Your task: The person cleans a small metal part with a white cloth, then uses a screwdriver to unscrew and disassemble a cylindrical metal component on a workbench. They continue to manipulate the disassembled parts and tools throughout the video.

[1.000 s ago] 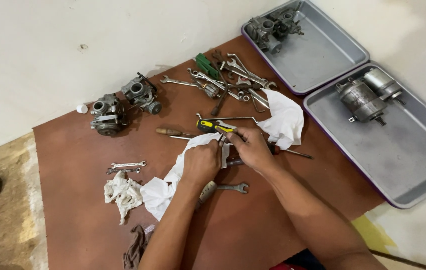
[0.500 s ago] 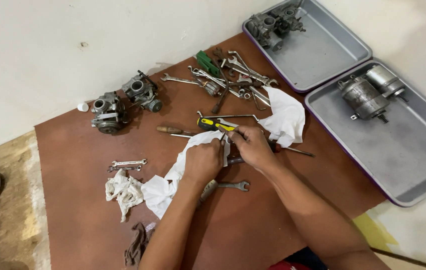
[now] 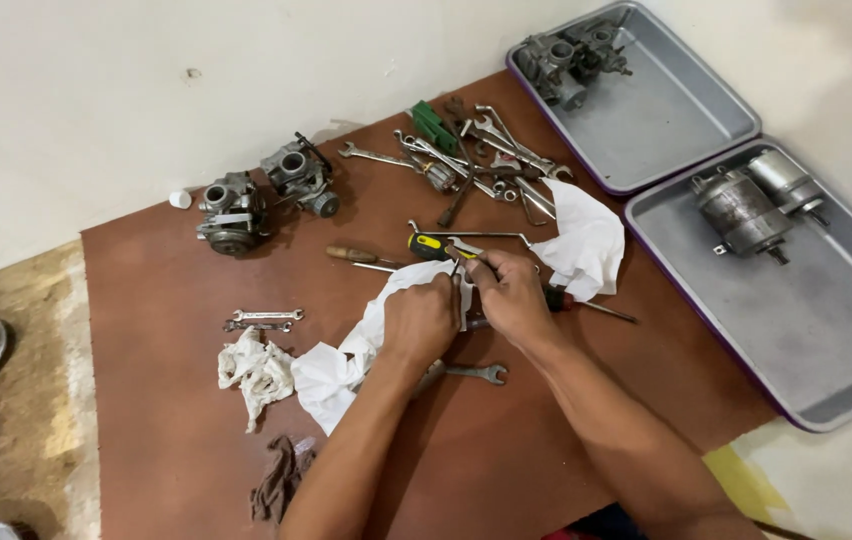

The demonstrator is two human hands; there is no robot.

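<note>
— How is the light here?

— Bright and even, soft all over. The pale floor at twelve o'clock is nearly washed out, and the white cloth (image 3: pixel 586 240) loses some detail in its folds.

— Any shadows?

— Short, faint ones. The two carburettors (image 3: pixel 261 195) at ten o'clock throw small soft shadows on the brown tabletop (image 3: pixel 166 420). The grey trays (image 3: pixel 826 330) at three o'clock carry a dull sheen, no hard glare.

— Sharpness?

— Fair in the middle, where the hands (image 3: pixel 466 300) meet; slight softness on the fingers. Toward the corners, at seven and five o'clock, things smear and lines bow a little.
</note>
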